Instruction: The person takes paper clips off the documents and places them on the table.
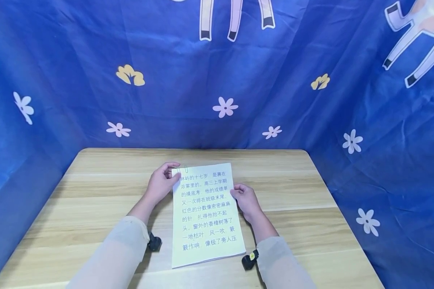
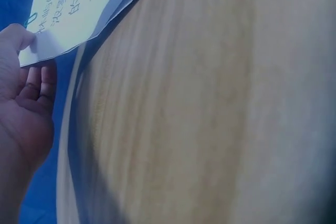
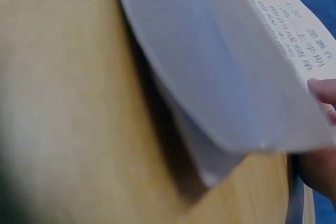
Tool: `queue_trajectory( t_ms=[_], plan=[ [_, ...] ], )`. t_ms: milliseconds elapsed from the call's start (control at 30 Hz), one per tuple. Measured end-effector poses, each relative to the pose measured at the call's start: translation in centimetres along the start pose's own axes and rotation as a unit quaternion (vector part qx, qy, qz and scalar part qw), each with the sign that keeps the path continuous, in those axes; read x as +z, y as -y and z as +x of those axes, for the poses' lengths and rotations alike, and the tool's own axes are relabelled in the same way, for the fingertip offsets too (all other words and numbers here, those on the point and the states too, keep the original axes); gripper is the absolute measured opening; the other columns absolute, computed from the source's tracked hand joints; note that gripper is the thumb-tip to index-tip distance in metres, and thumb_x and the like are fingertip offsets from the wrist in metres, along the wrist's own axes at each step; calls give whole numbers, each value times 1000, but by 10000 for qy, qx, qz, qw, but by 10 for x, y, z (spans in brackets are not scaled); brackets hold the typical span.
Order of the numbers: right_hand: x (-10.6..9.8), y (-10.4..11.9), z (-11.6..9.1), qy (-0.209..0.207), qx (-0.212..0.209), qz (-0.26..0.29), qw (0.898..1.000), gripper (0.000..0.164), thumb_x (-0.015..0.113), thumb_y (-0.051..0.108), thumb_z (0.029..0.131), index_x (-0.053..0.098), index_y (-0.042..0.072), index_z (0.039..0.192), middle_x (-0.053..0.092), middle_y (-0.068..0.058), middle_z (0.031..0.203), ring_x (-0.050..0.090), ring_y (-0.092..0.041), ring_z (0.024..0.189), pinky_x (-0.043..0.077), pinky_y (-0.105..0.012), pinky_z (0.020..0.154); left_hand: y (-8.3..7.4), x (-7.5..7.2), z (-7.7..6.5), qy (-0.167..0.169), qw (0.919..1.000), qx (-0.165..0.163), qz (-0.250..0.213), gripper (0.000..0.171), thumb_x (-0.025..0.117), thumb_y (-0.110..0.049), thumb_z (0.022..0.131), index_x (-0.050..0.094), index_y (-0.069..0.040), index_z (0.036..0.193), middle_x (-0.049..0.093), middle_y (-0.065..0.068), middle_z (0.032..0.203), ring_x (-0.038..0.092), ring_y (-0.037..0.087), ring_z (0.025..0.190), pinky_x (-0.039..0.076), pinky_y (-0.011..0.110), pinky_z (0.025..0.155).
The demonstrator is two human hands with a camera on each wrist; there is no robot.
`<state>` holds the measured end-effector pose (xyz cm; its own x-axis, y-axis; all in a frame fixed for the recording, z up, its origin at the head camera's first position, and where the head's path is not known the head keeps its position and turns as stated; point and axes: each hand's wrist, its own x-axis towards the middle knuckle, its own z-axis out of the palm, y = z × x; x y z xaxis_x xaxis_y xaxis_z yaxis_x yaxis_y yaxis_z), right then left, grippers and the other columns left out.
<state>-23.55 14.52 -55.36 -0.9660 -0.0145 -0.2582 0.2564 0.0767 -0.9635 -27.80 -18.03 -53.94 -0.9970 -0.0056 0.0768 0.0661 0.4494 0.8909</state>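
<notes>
Blue cloth (image 1: 173, 84) with flowers and animal legs hung behind and beside a wooden table (image 1: 105, 186); two pale sleeves (image 1: 110, 253) reached over the table from the near side; between the hands was a stack of paper (image 1: 209, 216), with big writing on top; its long way ran from the person toward the back cloth, with a small slant; it lay to the right of the left hand (image 1: 162, 184) and to the left of the right hand (image 1: 246, 202); the left hand pinched the far left corner, thumb on top and fingers under; the right hand pinched the right edge, a bit nearer the person; the near end looked lifted, with pages spread apart there; how many pages, I could not tell; two thin paper clips (image 1: 186, 169) sat on the far edge, right by the left hand and farther from the right.
</notes>
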Motion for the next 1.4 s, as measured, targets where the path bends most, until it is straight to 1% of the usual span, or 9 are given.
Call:
queue_trajectory(
  t_ms=[300, 500, 600, 667, 767, 833, 900, 1233, 1400],
  plan=[
    [-3, 1, 1, 6, 8, 39, 10000, 20, 65, 9, 106, 70, -1, 122, 79, -12, 108, 75, -16, 89, 64, -25, 80, -4, -10, 4, -53, 9999, 140, 0, 41, 71, -14, 103, 64, -7, 142, 71, 16, 124, 68, 10, 93, 60, 18, 71],
    [-5, 1, 2, 20, -19, 66, 10000, 22, 64, 9, 106, 69, 0, 125, 79, -14, 112, 76, -16, 90, 65, -27, 81, -1, -22, 7, -183, 9993, 305, 71, 41, 71, -13, 102, 64, -4, 141, 76, 16, 123, 66, 3, 92, 55, 9, 78],
    [-6, 1, 2, 41, -17, 95, 9999, 21, 64, 9, 106, 70, 0, 125, 79, -14, 112, 76, -16, 90, 65, -27, 82, 4, -29, 8, -257, 9986, 376, 258, 40, 71, -15, 103, 65, -5, 141, 76, 15, 124, 66, 4, 97, 53, 6, 84],
    [-6, 1, 2, 52, -57, 70, 9999, 21, 64, 9, 106, 69, 0, 125, 79, -14, 112, 76, -16, 89, 64, -28, 81, 7, -33, 9, -251, 9978, 413, 453, 39, 70, -17, 104, 65, -5, 141, 76, 15, 126, 68, 11, 102, 56, 12, 89],
    [-6, 1, 2, 47, -56, 56, 10000, 21, 64, 9, 106, 69, 0, 125, 79, -14, 112, 76, -16, 89, 64, -27, 81, 12, -39, 10, -210, 9952, 428, 860, 38, 71, -18, 104, 67, -6, 140, 76, 17, 127, 72, 25, 109, 62, 34, 99],
    [-6, 0, 2, 51, -61, 24, 10000, 22, 63, 10, 107, 69, 0, 126, 79, -15, 113, 76, -15, 89, 64, -27, 81, 15, -43, 11, -113, 9931, 400, 1092, 39, 71, -18, 103, 67, -6, 140, 76, 20, 126, 73, 35, 113, 61, 50, 103],
    [-6, 0, 2, 54, -45, 18, 10000, 22, 63, 10, 107, 69, 0, 126, 79, -15, 114, 76, -16, 90, 64, -27, 81, 19, -47, 12, -28, 9910, 372, 1283, 40, 73, -18, 102, 67, -6, 140, 74, 23, 129, 73, 42, 117, 58, 60, 106],
    [-4, -4, 1, 129, -59, 47, 9999, 22, 64, 10, 107, 68, -1, 126, 78, -14, 112, 76, -16, 89, 64, -27, 80, 32, -55, 20, 527, 9832, 52, 1748, 38, 73, -18, 102, 69, -2, 136, 65, 28, 143, 63, 47, 131, 47, 65, 119],
    [-4, -4, 1, 121, -102, 12, 9999, 22, 63, 10, 107, 69, -2, 125, 78, -14, 110, 75, -15, 87, 63, -25, 78, 35, -58, 23, 622, 9799, -57, 1895, 39, 72, -20, 102, 70, -3, 137, 63, 29, 146, 61, 49, 135, 43, 66, 121]
  ],
)
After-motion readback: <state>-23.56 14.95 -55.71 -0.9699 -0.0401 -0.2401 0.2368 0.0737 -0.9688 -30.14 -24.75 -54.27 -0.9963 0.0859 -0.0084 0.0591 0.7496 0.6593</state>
